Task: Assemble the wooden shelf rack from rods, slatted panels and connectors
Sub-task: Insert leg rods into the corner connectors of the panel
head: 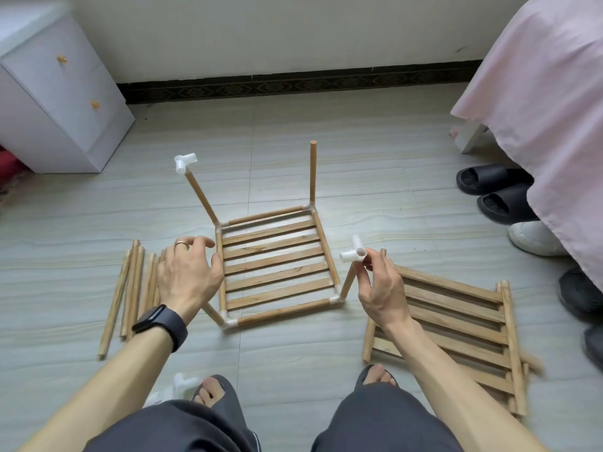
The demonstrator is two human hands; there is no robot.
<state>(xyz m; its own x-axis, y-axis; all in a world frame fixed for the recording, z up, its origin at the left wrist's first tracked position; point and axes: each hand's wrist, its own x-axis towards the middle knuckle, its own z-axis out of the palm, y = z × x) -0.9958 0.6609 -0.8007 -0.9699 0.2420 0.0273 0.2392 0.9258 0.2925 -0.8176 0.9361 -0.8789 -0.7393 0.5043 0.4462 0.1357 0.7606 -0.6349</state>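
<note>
On the floor [293, 370], from the head view: rack frame [321, 238] standing half built, one slatted panel [274, 262] seated low between four rods. At the near-right rod [347, 286], right hand [378, 288] pinching a white connector [354, 254], fingers curled round it, probably to press it home and aim its sockets. Over the near-left rod [213, 313], left hand [189, 272] loosely spread, holding nothing, seemingly ready to steady the frame; contact impossible to judge. Behind, far-left rod [200, 197] already capped, far-right rod [312, 171] bare. To the left, loose rods [130, 288]; to the right, spare panels [456, 321]; by the foot [212, 393], spare connectors [182, 383], all within reach
</note>
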